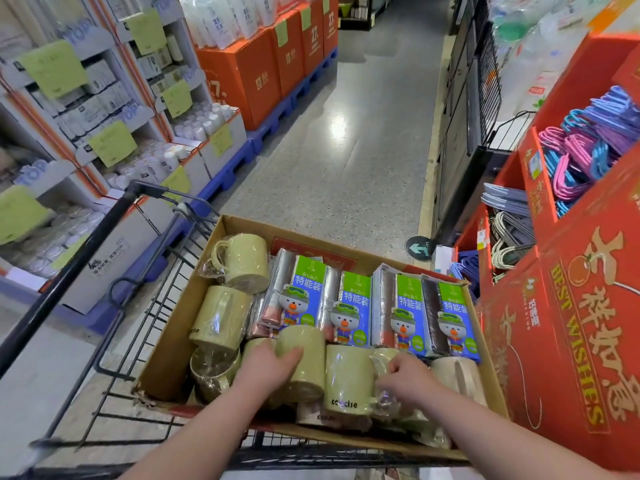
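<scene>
Gripping a green mug [304, 344] in the cardboard box [166, 341], the left hand [266, 363] curls round it; the right hand [407, 375] apparently pinches a neighbouring wrapped mug [381, 356].

Shop floor, self-service store. I look down a long aisle of polished speckled floor [363, 150]. Left: cardboard display shelves [114, 81] stacked with boxed goods and white ware, each tier tagged with a green price card [52, 69]. Beyond them, orange cartons [249, 81] printed with large numbers stand on blue pallets [294, 95]. Right: red display boxes [554, 341] hold bundles of coloured hangers [571, 157]. A green arrow sticker [419, 249] marks the floor. In front of me, a wire shopping cart [86, 251] carries a cardboard box [173, 323] of film-wrapped mugs [242, 258] and identical retail packs [353, 306]. I note stock in multiples everywhere.
</scene>
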Tool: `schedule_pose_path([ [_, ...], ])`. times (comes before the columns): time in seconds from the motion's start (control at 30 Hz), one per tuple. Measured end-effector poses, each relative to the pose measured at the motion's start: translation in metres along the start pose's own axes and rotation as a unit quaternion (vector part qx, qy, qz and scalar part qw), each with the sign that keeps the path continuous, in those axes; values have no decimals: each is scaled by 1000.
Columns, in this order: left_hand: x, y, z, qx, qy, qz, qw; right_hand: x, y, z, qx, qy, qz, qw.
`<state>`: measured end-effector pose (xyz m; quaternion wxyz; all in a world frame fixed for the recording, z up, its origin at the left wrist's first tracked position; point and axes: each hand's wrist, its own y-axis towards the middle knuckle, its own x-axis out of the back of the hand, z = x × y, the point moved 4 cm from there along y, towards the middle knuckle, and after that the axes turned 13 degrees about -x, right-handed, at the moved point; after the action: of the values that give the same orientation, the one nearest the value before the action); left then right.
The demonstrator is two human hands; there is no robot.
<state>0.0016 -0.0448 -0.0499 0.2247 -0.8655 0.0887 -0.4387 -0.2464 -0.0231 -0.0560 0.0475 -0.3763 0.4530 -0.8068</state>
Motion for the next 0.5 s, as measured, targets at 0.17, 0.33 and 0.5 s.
schedule_pose_path([
  [0.17, -8, 1, -3, 9, -25, 20, 999, 19, -10, 7, 36, 137, -27, 989],
  [0.33, -13, -3, -9, 10, -35, 16, 999, 52, -15, 0, 50, 211, -74, 974],
  [0.5, -24, -6, -18, -16, -71, 19, 997, 55, -16, -13, 30, 257, -77, 963],
])
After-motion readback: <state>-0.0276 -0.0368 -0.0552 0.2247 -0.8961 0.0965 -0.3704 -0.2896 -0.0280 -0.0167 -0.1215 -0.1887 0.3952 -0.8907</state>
